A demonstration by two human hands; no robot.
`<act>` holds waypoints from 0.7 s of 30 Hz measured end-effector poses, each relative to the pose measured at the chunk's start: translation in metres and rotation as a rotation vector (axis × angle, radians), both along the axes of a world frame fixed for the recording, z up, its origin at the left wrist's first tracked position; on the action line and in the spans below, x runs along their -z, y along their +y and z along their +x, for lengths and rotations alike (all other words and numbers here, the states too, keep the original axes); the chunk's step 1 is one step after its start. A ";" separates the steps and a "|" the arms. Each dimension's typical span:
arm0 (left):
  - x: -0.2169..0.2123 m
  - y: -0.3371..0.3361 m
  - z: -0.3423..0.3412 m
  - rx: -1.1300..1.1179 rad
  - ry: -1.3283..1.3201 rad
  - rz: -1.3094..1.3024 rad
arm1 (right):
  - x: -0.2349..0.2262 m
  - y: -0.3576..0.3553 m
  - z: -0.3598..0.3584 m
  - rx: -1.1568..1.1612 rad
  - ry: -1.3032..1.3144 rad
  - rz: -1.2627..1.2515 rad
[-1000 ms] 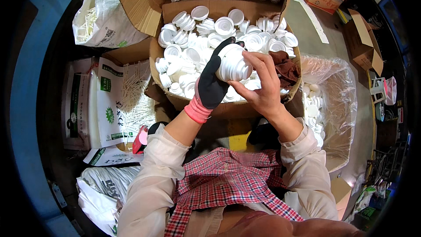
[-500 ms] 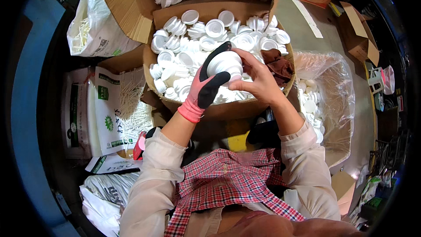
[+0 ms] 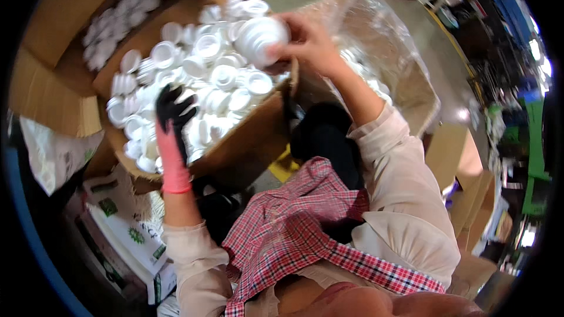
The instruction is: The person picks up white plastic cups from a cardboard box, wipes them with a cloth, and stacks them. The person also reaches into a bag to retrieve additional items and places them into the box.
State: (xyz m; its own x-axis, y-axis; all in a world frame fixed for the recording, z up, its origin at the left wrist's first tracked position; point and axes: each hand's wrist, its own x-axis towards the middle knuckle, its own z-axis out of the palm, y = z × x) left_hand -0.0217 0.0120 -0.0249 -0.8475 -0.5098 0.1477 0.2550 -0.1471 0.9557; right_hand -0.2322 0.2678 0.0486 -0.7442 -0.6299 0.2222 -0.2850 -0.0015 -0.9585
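My bare right hand (image 3: 312, 44) grips a white round plastic piece with stepped rings (image 3: 257, 36), held above the right end of a cardboard box (image 3: 249, 134). Motion blurs the piece slightly. The box is filled with many similar white round pieces (image 3: 224, 77), lying loose and partly in short stacks. My left hand (image 3: 174, 118), in a pink glove with black fingers, hovers over the box's near left part. Its fingers are spread and nothing shows in them.
Another carton (image 3: 50, 12) with white pieces adjoins at the far left. To the right lies a clear plastic bag (image 3: 390, 41) lining a container with more white pieces. Printed white sacks (image 3: 126, 229) lie at the lower left. Open cartons (image 3: 449, 161) stand at the right.
My left hand has let go of the white piece and moved left, its fingers spreading. The right hand carries the piece alone. The view has turned toward the right.
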 end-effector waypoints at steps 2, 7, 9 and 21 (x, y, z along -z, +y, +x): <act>-0.023 0.004 -0.005 -0.031 -0.064 -0.062 | 0.005 0.083 -0.042 0.245 -0.054 -0.056; -0.028 0.024 -0.033 0.021 -0.266 -0.087 | 0.146 0.290 -0.081 0.732 -0.191 0.640; -0.024 0.028 -0.038 0.047 -0.270 -0.089 | 0.207 0.340 -0.059 0.789 -0.575 0.807; -0.020 0.012 -0.031 0.035 -0.323 -0.115 | 0.290 0.342 0.017 0.836 -0.118 1.048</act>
State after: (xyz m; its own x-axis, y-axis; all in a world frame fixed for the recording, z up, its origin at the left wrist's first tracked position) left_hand -0.0523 0.0241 -0.0046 -0.8765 -0.4754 -0.0761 -0.0668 -0.0365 0.9971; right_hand -0.2149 0.6099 -0.2417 -0.9672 0.1866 -0.1723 0.2435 0.8744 -0.4196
